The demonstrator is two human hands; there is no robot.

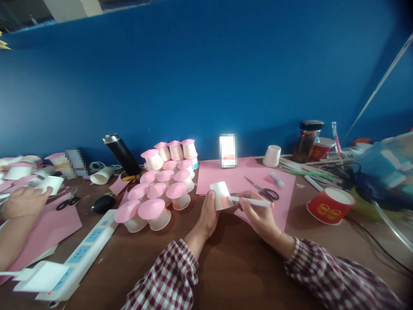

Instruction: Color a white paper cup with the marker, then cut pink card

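White paper cup [220, 191], smooth and tapered, held in the head view above the brown table [226, 271] by the curled left hand [209, 215], while the right hand [258, 217], angled inward, pinches a slim cylindrical marker [260, 202] tip-first at the cup's wall.

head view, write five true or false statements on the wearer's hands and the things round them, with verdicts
1. The right hand holds a pen. True.
2. The left hand holds a red cup. False: the left hand holds a white cup.
3. The scissors beyond the right hand lie on pink paper. True.
4. The power strip lies right of both hands. False: the power strip lies to their left.
5. Several pink-topped cups stand left of the left hand. True.
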